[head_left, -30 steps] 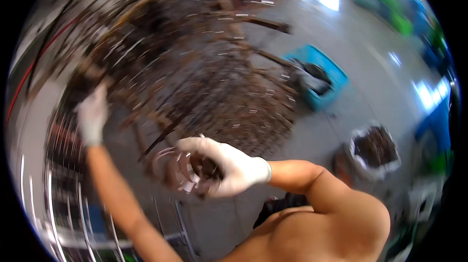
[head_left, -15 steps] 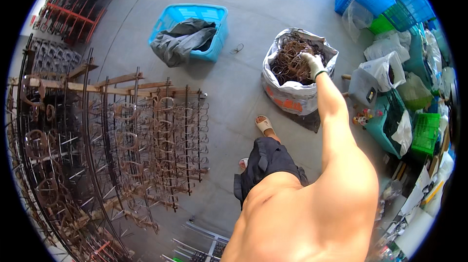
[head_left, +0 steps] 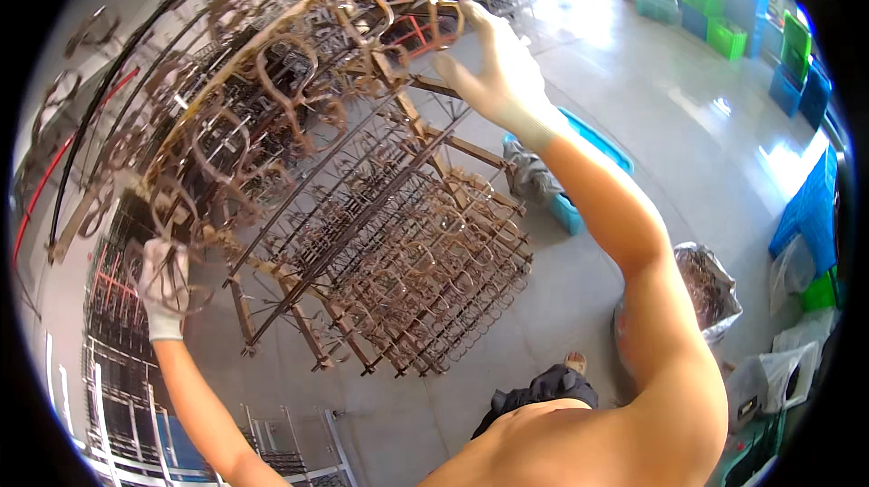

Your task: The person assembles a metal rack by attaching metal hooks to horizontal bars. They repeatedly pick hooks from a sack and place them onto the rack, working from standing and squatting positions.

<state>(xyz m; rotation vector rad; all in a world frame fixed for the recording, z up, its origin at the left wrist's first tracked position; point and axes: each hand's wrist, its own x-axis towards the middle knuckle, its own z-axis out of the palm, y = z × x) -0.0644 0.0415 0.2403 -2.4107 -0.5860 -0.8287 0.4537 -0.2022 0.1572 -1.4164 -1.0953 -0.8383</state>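
A gray floor (head_left: 575,297) lies under a rack (head_left: 412,114) of brown loops (head_left: 294,101). The right hand's (head_left: 502,80) grip is wide; the nearest loop (head_left: 433,25) is just left, longest from finger to thumb. Loops partly hide the left hand (head_left: 165,306); I cannot tell its grip.

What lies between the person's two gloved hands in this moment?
In the head view, brown loop-shaped pieces fill the stretch between left hand and right hand.
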